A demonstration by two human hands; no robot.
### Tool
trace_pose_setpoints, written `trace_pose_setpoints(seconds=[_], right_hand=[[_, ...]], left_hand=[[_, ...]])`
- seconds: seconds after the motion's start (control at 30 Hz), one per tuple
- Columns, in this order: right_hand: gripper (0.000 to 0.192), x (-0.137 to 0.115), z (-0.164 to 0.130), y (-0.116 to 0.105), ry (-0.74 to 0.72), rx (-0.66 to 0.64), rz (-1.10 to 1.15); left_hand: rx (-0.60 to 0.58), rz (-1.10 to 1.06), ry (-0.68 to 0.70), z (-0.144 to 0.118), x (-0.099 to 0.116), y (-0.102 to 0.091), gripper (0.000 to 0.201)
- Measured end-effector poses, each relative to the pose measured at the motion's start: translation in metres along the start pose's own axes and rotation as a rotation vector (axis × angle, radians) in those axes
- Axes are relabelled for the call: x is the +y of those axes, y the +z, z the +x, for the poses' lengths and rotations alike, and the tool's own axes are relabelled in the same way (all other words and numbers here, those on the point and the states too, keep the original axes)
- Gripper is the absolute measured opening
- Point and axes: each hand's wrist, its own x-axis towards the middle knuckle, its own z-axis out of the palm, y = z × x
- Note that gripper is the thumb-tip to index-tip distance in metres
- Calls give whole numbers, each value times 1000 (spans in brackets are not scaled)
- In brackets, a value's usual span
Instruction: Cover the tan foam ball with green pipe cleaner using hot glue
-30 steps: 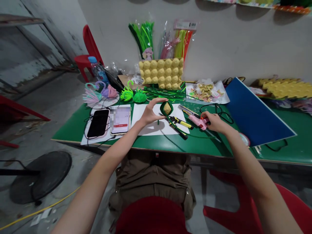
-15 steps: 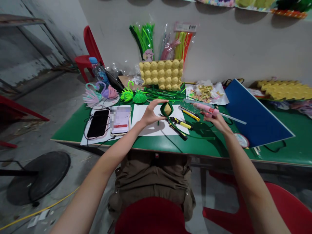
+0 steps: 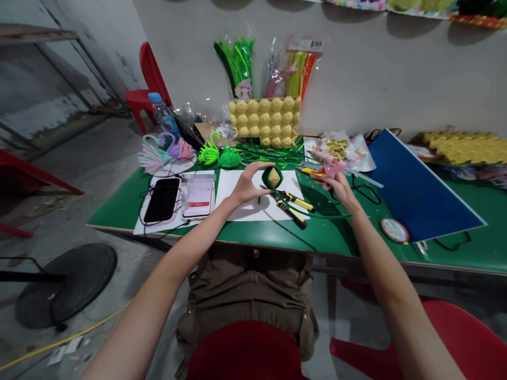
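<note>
My left hand [image 3: 250, 182] pinches a small tan egg-carton cup [image 3: 274, 178] rimmed with dark green pipe cleaner, held over a white paper sheet [image 3: 237, 210]. A long green strand trails from it to the right. Beneath it lie pliers with black and yellow handles [image 3: 293, 210]. My right hand [image 3: 336, 184] is closed round a pink hot glue gun [image 3: 335, 169], its clear glue stick sticking out to the right. Beside those fingers is a yellow-handled cutter [image 3: 311, 171]; whether they grip it too, I cannot tell.
Two phones [image 3: 162, 200] with cables lie at left. Pipe-cleaner swans [image 3: 217, 153], a yellow egg carton [image 3: 265, 119] and green stems [image 3: 273, 153] line the back. A blue board [image 3: 420, 190] leans at right, near a tape roll [image 3: 394, 230].
My right hand has moved left with the glue gun, tilting it, and reached where the yellow cutter lay. The cutter has shifted. My left hand holds its cup almost still.
</note>
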Motion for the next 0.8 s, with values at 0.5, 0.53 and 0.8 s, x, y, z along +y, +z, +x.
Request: trace_pose_setpoints(seconds=[0.5,0.53,0.8], right_hand=[[55,-33,-27,50,-35,-103,219],[57,-33,-28,50,-32,-125,211],[61,-33,-30,51,31,-140,256]], left_hand=[[56,-31,-115,3,-10,1,72],[55,-36,-117,3,-10,2,72],[58,-51,-85,3,-8,1,70]])
